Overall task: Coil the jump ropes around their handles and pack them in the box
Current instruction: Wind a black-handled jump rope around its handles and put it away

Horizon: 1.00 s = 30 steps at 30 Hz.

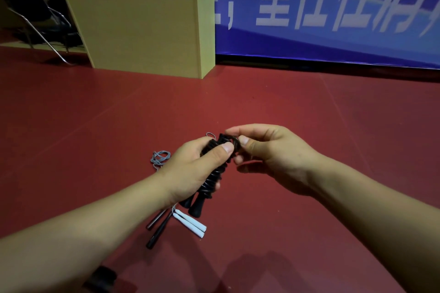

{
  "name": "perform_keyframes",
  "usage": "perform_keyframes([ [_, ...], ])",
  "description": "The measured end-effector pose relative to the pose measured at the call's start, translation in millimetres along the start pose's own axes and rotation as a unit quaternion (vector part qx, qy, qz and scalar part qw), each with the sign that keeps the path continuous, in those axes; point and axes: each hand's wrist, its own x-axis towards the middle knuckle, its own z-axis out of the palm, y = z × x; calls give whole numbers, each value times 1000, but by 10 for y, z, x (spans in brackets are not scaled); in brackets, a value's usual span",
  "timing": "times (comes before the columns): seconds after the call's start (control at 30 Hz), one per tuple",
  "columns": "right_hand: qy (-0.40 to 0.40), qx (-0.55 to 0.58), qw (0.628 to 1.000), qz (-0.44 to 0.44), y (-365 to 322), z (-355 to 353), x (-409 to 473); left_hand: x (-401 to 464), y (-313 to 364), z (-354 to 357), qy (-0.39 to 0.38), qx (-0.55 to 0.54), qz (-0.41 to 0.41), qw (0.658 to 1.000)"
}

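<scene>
Nearly upright, coiled black rope [215, 173] tilts right.

Both my forearms are bare from the lower edge of view to the wrists; no sleeve, cuff or glove shows on either. My left hand [190, 169] and my right hand [269, 152] carry no ring, watch or strap that I can see. Nails are short and unpainted, the left thumbnail plainly visible. No markings noted on either arm
</scene>
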Motion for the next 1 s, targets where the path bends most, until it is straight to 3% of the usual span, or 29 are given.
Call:
perform_keyframes([
  [0.5, 33, -78, 996, -32, 29, 67, 41, -17, -44, -71, 82, 124, 98, 984],
  [0.63, 28, -125, 990, -55, 42, 114, 46, 0, -36, -182, 104, 178, 82, 975],
  [0.77, 47, -134, 989, -41, 94, 239, 163, 12, -22, -410, 134, 327, 68, 933],
  [1.0, 78, -162, 983, -36, 212, 660, 647, -186, 82, -704, 221, 395, -58, 890],
])
